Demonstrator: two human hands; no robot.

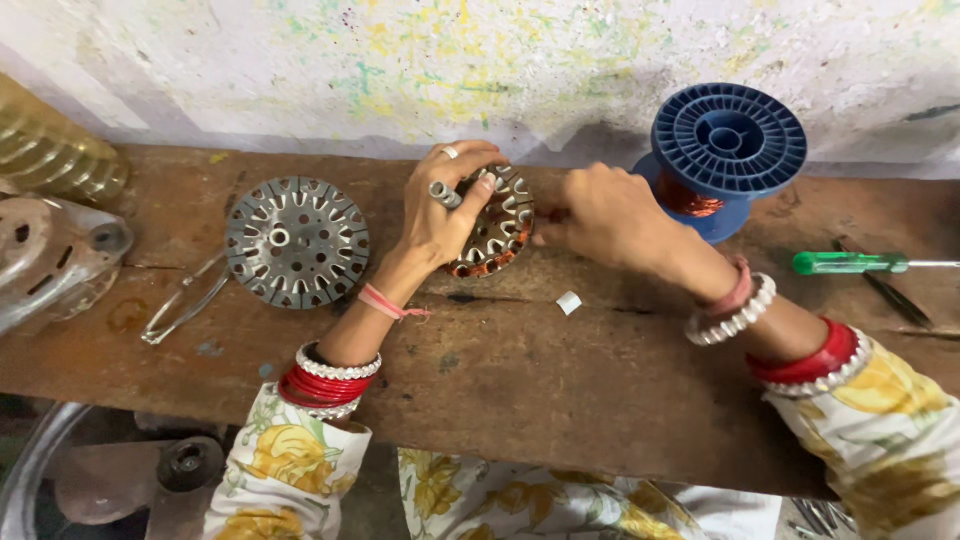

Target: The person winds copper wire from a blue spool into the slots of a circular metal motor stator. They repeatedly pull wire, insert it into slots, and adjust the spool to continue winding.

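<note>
My left hand [440, 215] grips a round slotted metal stator [505, 215] partly wound with copper wire, holding it tilted on the wooden bench [520, 380]. Its fingers wrap over the top rim. My right hand [610, 215] presses against the stator's right edge with pinched fingers, close to the copper windings; what the fingertips hold is too small to see. A blue plastic spool [725, 150] of copper wire stands just right of my right hand. A second, bare stator [297, 240] lies flat to the left of my left hand.
A green-handled screwdriver [850, 263] lies at the right. A small white scrap [569, 302] sits in front of the stator. Clear tweezers [185, 298] and a grey metal motor housing [55, 255] lie at the left. A painted wall [480, 70] backs the bench.
</note>
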